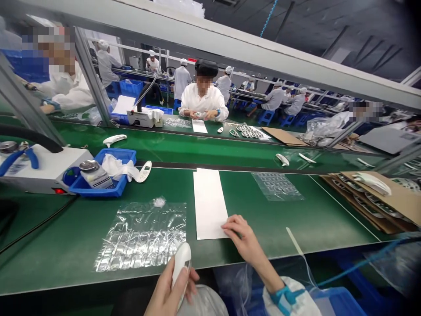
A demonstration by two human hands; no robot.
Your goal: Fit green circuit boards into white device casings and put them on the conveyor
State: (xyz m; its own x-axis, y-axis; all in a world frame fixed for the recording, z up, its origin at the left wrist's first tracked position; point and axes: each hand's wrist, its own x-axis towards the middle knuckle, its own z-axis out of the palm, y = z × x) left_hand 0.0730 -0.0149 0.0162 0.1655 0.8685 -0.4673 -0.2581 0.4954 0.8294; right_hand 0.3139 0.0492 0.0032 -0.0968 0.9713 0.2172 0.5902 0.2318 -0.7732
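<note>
My left hand point(171, 285) is wrapped round a white handheld thermometer point(182, 259), tilted upright at the table's front edge, with a small dark window on its side. My right hand point(241, 235) has its fingertips pinched together at the lower right edge of a white paper sheet point(210, 204). That paper lies flat on the green table, with another sheet's edge showing under it. Left of it is a clear plastic bag point(141, 237) with rows of shiny pockets, and a small clear crumpled piece point(159, 202) lies by its top edge.
A blue tray point(98, 191) holds a bottle and white cloth, beside a grey-white machine point(49, 164). Another pocketed bag point(278, 186) lies right of the paper. Cardboard layers with white parts point(371, 197) are stacked at right. Across a metal frame, a co-worker point(204, 103) sits facing me.
</note>
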